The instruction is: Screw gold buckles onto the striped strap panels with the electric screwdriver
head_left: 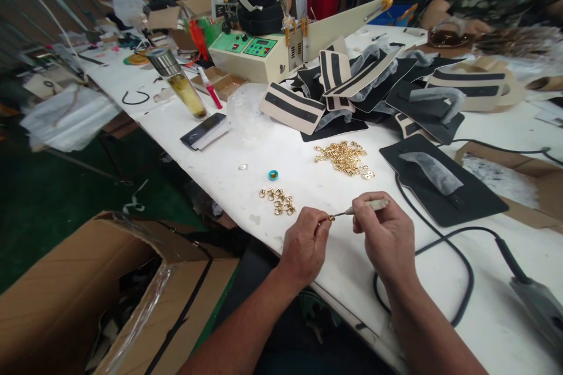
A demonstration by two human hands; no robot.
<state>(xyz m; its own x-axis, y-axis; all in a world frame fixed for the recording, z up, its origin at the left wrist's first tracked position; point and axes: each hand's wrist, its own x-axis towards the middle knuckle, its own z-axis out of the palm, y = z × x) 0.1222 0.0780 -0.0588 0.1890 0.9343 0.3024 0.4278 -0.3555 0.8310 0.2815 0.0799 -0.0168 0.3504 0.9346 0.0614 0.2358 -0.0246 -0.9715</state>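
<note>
My left hand [305, 244] is closed in a pinch on a small gold buckle [331, 218] just above the white table [308, 199]. My right hand [383, 233] is closed round a thin beige-handled tool [368, 206], and the tool's tip touches the buckle. A small group of gold buckles [278, 200] lies just beyond my left hand. A bigger pile of gold buckles [343, 157] lies farther back. A little blue ring [273, 175] sits between the two heaps.
Black and beige strap pieces [373, 85] are stacked behind the pile. A black flap piece [442, 184] and a black cable [444, 240] lie to the right. A beige machine [259, 53], a bottle [180, 79] and a phone [203, 129] stand at the back left. An open carton [88, 287] sits on the floor. Other people work at the far side.
</note>
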